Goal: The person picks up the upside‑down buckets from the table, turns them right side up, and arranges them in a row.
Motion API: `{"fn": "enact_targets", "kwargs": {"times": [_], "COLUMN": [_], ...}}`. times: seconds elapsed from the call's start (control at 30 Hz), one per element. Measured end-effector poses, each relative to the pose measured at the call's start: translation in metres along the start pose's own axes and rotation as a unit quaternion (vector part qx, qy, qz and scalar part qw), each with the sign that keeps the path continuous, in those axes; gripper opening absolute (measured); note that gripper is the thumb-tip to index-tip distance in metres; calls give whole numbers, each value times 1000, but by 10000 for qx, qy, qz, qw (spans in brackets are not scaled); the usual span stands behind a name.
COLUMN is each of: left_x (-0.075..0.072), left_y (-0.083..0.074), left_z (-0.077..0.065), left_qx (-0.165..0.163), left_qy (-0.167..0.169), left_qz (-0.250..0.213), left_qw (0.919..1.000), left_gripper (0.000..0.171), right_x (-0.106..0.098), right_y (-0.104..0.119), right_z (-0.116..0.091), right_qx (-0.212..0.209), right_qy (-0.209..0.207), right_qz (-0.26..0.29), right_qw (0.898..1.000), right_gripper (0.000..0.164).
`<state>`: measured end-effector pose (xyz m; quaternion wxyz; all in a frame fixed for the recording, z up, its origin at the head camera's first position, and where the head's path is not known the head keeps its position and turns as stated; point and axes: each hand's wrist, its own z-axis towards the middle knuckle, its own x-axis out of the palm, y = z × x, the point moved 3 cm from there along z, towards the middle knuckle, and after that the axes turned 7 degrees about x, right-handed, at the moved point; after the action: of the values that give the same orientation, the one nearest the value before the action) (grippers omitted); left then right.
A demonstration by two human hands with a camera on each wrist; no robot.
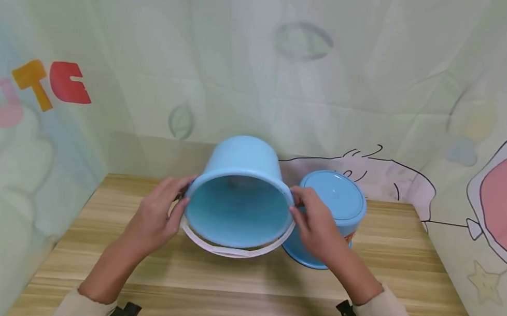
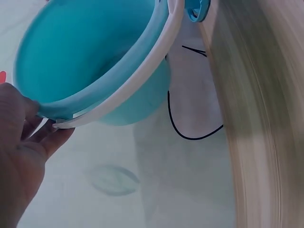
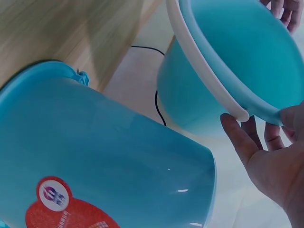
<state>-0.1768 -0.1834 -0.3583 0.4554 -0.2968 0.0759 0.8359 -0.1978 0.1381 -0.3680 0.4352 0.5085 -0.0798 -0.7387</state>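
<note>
A light blue bucket is held tilted above the table, its open mouth turned toward me and its inside bare. My left hand grips the rim on the left, near where the white handle joins it. On the opposite side my right hand pinches the rim by the other handle joint. The handle hangs below the mouth. Just right of the held bucket, a second blue bucket stands upside down on the table, partly behind my right hand; a red label shows on its side.
The wood-grain table runs back to a pale printed cloth that surrounds it on three sides. The upturned bucket stands near the table's back right.
</note>
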Motion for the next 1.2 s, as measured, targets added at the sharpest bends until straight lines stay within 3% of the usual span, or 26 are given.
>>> {"fn": "enact_targets", "kwargs": {"times": [0.3,0.83,1.2], "left_x": [-1,-6,-7], "left_y": [1,7,11], "left_z": [5,19,22], "left_qx": [-236,-736,-962], "left_qy": [248,513,501], "left_qz": [-25,-446,-614], "left_qw": [9994,9950,9922], "left_gripper": [62,56,52], "right_x": [-7,-13,-15], "right_y": [-1,6,5], "right_z": [7,16,22], "right_qx": [305,732,866], "right_qy": [133,340,289], "right_qz": [-79,-63,45], "right_qw": [9994,9967,9958], "right_gripper": [41,45,45]}}
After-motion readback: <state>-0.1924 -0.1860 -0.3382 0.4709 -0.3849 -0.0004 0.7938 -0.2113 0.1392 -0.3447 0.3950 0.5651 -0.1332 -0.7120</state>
